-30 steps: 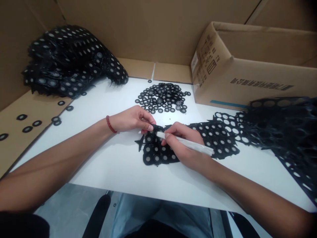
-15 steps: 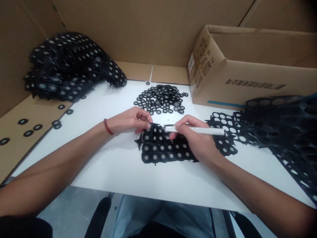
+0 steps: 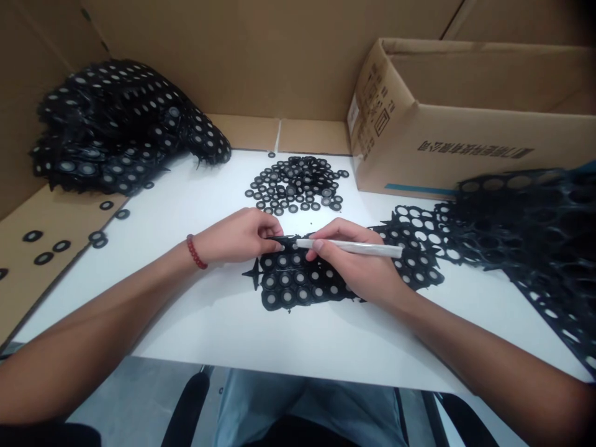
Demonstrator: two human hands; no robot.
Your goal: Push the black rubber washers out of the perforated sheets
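A black rubbery sheet of ring-shaped parts with pale centres (image 3: 286,279) lies flat on the white table. My left hand (image 3: 246,236), with a red beaded bracelet at the wrist, pinches the sheet's upper left edge between thumb and fingers. In my right hand (image 3: 354,254) is a slim white pen-like tool (image 3: 372,248), held as one holds a pen. Its tip meets the sheet's upper edge close to my left fingertips; the tip itself is too small to make out. My right hand covers the middle of the sheet.
Behind the hands is a pile of loose black rings (image 3: 302,180). A heap of ring sheets (image 3: 116,124) stands back left, with several stray rings (image 3: 44,258) near it. Punched-out black webbing (image 3: 526,230) lies at right, before an open cardboard box (image 3: 465,149).
My right hand and the white tool have shifted slightly left, and the tool lies nearer my left fingertips. The whole view has moved a little. Both hands keep their grip.
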